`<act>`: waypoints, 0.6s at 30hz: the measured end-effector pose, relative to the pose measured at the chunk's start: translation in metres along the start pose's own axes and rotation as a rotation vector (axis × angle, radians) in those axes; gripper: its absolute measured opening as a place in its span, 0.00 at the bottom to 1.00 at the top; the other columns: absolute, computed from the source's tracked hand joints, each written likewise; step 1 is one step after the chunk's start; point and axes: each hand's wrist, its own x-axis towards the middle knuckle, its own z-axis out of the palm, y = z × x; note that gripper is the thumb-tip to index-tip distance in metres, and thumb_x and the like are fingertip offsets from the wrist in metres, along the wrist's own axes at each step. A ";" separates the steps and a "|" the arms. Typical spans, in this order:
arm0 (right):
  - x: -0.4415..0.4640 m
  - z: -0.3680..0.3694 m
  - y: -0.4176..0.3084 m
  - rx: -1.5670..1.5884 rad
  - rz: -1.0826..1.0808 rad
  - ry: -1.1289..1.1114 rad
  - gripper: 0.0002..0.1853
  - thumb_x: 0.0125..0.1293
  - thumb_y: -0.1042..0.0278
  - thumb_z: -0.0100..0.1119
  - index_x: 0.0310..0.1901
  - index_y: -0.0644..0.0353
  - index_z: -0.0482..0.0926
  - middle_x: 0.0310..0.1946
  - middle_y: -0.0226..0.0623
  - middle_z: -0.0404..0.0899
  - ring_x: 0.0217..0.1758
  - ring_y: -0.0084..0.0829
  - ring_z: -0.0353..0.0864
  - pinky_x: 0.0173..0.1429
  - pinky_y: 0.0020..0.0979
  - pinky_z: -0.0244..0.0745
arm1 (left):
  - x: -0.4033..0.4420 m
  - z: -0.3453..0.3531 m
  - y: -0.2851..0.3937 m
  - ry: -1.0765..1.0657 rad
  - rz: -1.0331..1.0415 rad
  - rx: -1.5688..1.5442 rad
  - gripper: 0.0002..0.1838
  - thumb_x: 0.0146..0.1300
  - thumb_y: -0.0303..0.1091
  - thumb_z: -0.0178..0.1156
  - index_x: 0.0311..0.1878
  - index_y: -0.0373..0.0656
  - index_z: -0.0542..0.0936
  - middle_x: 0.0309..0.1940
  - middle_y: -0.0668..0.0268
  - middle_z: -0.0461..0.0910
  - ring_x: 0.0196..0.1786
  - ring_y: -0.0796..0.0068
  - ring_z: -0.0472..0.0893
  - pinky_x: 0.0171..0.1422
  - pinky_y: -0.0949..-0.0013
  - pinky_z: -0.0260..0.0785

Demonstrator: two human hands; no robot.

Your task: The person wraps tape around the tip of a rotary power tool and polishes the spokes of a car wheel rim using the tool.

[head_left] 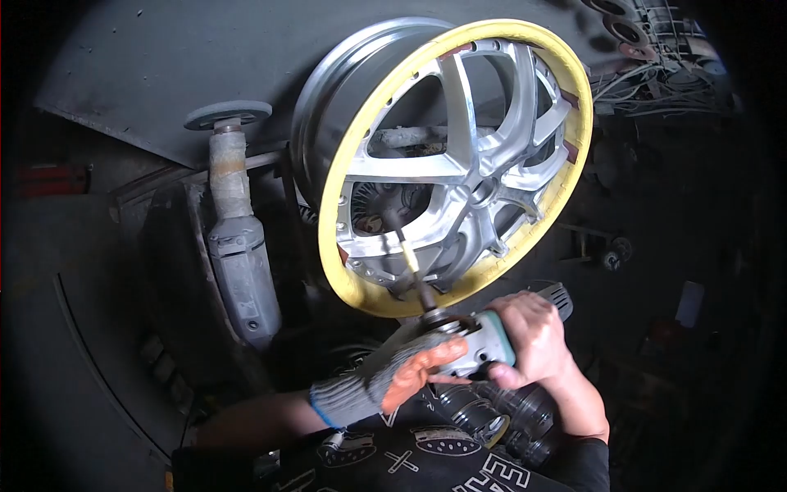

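Note:
My left hand (414, 373), in a grey knit glove with an orange coating, cups the head of an angle grinder (484, 348). My bare right hand (529, 332) grips the teal part of its body. From the grinder's head a long thin shaft (416, 275) reaches up to the wheel rim (459, 168), its tip between the lower-left spokes and partly blurred. Whether the tip touches the metal I cannot tell. Bright silver spokes fill the rim's face, and yellow tape (338, 213) covers its outer lip. The rim stands tilted in front of me.
To the left, another power tool (242, 262) stands upright with a round disc (228, 115) on top. A grey panel (164, 66) lies behind the rim. Cables and metal parts (656, 74) crowd the upper right. Dark cylindrical parts (525, 422) sit below my hands.

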 end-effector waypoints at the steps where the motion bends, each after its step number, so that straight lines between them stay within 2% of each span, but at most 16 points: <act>1: -0.002 -0.006 0.007 0.006 0.022 -0.018 0.39 0.53 0.33 0.56 0.44 0.70 0.77 0.32 0.49 0.80 0.35 0.51 0.82 0.45 0.46 0.76 | 0.011 0.002 -0.004 -0.033 0.034 -0.023 0.23 0.67 0.39 0.61 0.61 0.39 0.73 0.53 0.63 0.78 0.56 0.69 0.79 0.63 0.50 0.75; 4: -0.011 -0.014 0.032 0.027 0.057 -0.032 0.39 0.53 0.33 0.53 0.44 0.70 0.78 0.32 0.52 0.80 0.36 0.54 0.81 0.46 0.46 0.75 | 0.046 -0.001 -0.022 -0.118 0.099 -0.169 0.21 0.69 0.37 0.58 0.62 0.39 0.72 0.53 0.64 0.79 0.57 0.69 0.79 0.62 0.48 0.76; 8: -0.014 -0.018 0.052 0.034 0.054 -0.033 0.38 0.56 0.34 0.51 0.43 0.71 0.78 0.31 0.53 0.80 0.35 0.56 0.81 0.45 0.47 0.75 | 0.062 0.016 -0.014 -0.109 0.075 -0.144 0.19 0.68 0.37 0.58 0.60 0.43 0.73 0.54 0.64 0.77 0.57 0.68 0.79 0.62 0.47 0.76; 9: -0.014 -0.020 0.053 0.041 0.058 -0.045 0.38 0.56 0.34 0.50 0.43 0.71 0.77 0.30 0.53 0.80 0.35 0.56 0.81 0.44 0.47 0.75 | 0.066 0.013 -0.014 -0.160 0.067 -0.052 0.25 0.68 0.49 0.61 0.63 0.47 0.75 0.62 0.68 0.73 0.66 0.73 0.73 0.64 0.45 0.74; 16: -0.012 -0.015 0.046 0.052 0.032 -0.065 0.37 0.56 0.37 0.53 0.45 0.72 0.77 0.30 0.55 0.80 0.35 0.57 0.81 0.44 0.47 0.76 | 0.058 0.002 -0.033 -0.120 0.160 -0.201 0.19 0.70 0.42 0.60 0.61 0.46 0.75 0.57 0.68 0.76 0.58 0.73 0.78 0.59 0.49 0.78; 18: -0.008 -0.016 0.036 0.052 0.022 -0.090 0.37 0.55 0.36 0.54 0.45 0.72 0.77 0.30 0.55 0.80 0.35 0.57 0.80 0.44 0.47 0.76 | 0.044 0.010 -0.023 -0.043 0.086 -0.138 0.23 0.68 0.40 0.58 0.63 0.42 0.72 0.57 0.63 0.77 0.58 0.67 0.78 0.61 0.44 0.76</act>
